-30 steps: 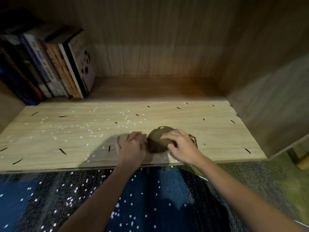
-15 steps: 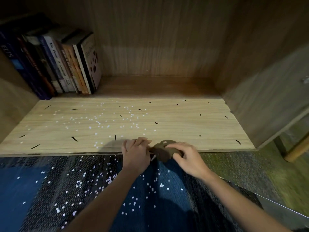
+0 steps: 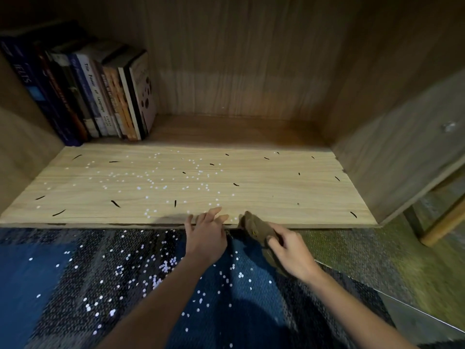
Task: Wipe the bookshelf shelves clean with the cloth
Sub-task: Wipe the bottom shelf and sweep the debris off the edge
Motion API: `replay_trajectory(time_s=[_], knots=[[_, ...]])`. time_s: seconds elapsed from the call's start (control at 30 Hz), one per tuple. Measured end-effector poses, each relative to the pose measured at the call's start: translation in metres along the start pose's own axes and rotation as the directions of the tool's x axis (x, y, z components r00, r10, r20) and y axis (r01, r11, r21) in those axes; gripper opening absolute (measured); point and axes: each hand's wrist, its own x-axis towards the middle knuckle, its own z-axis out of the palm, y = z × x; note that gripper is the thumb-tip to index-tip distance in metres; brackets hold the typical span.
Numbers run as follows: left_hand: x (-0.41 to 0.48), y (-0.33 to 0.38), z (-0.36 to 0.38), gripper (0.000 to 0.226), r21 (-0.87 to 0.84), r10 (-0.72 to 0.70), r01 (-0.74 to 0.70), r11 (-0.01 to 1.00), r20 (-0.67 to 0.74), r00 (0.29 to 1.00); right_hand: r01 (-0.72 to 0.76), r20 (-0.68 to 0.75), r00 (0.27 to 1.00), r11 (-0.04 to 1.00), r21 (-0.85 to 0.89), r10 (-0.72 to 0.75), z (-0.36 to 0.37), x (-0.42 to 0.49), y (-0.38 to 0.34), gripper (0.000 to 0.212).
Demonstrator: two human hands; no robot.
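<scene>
1. The right hand point(image 3: 292, 253) grips the brown cloth point(image 3: 255, 226) with curled fingers, at the front edge of the shelf point(image 3: 276, 192).
2. The left hand point(image 3: 206, 238) is open, and its straight fingers rest on this edge, just beside the cloth.
3. White specks point(image 3: 156, 182) lie on the shelf; books point(image 3: 100, 96) stand at its back left.

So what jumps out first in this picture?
White specks and black slivers litter the shelf, and more specks dot the rug below it. At the shelf's front edge the right hand grips a cloth beside the left hand. Books stand at the back left.
</scene>
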Motion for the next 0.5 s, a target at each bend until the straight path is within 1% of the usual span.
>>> replay_trajectory(time_s=[0.1,0.13,0.2,0.23,0.27,0.3,0.33,0.37,0.4,0.43,0.5], knots=[[0.000,0.001,-0.003,0.047,-0.014,-0.007,0.007,1.000,0.019,1.000,0.034,0.014,0.999,0.999,-0.018,-0.034,-0.004,-0.001,-0.005,0.037],[0.002,0.001,-0.003,0.047,-0.017,0.000,0.000,1.000,0.017,1.000,0.034,-0.004,0.999,0.999,-0.007,-0.034,-0.006,-0.001,-0.006,0.038],[0.002,-0.001,-0.003,0.046,-0.027,-0.021,0.021,0.999,0.009,1.000,0.011,0.010,1.000,0.999,0.049,-0.011,-0.013,0.004,-0.011,0.037],[0.002,-0.002,-0.005,0.046,-0.025,-0.022,0.022,0.999,0.016,1.000,-0.021,0.004,1.000,0.994,0.103,0.020,-0.018,0.006,-0.014,0.037],[0.002,-0.003,-0.006,0.045,-0.024,-0.016,0.016,1.000,0.008,1.000,-0.043,-0.025,0.999,0.986,0.163,0.048,-0.022,0.011,-0.016,0.037],[0.002,-0.005,-0.005,0.043,-0.024,-0.022,0.022,0.999,-0.011,1.000,-0.044,-0.067,0.996,0.981,0.187,0.057,-0.024,0.017,-0.018,0.037],[0.001,-0.007,-0.006,0.042,-0.022,-0.029,0.028,0.999,-0.026,0.999,-0.035,-0.124,0.991,0.991,0.131,0.052,-0.025,0.023,-0.020,0.037],[0.000,-0.008,-0.007,0.042,-0.019,-0.033,0.032,0.999,-0.031,0.999,-0.033,-0.183,0.983,0.999,-0.004,0.032,-0.022,0.029,-0.020,0.038],[-0.001,-0.010,-0.008,0.041,-0.015,-0.035,0.035,0.999,-0.036,0.999,-0.024,-0.213,0.977,0.980,-0.196,-0.019,-0.018,0.034,-0.019,0.040],[-0.002,-0.012,-0.007,0.042,-0.013,-0.040,0.039,0.999,-0.039,0.998,0.008,-0.190,0.978,0.928,-0.373,-0.085,-0.009,0.038,-0.016,0.041],[-0.004,-0.014,-0.007,0.042,-0.009,-0.046,0.046,0.999,-0.039,0.998,0.130,-0.073,0.975,0.808,-0.575,-0.208,0.014,0.038,-0.014,0.042]])
